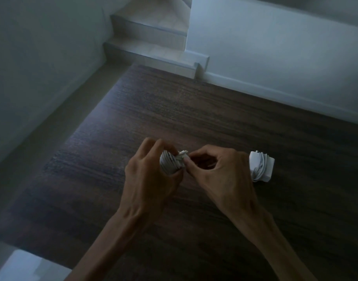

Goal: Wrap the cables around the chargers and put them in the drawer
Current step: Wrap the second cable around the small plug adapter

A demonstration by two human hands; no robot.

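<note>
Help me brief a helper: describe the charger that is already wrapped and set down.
On the dark wooden table, look just beyond the right hand. There lies a white charger, its cable wound round its middle. Unlike the other, no hand touches it.

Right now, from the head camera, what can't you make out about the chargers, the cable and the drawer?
- Drawer: not in the head view at all.
- Charger in the left hand: the held charger is mostly covered by fingers; only its wound turns show.
- Cable end: pinched by the right hand; dim and blurred, plug type unclear.
- Second charger on the table: its near left edge is hidden behind the right hand.
</note>
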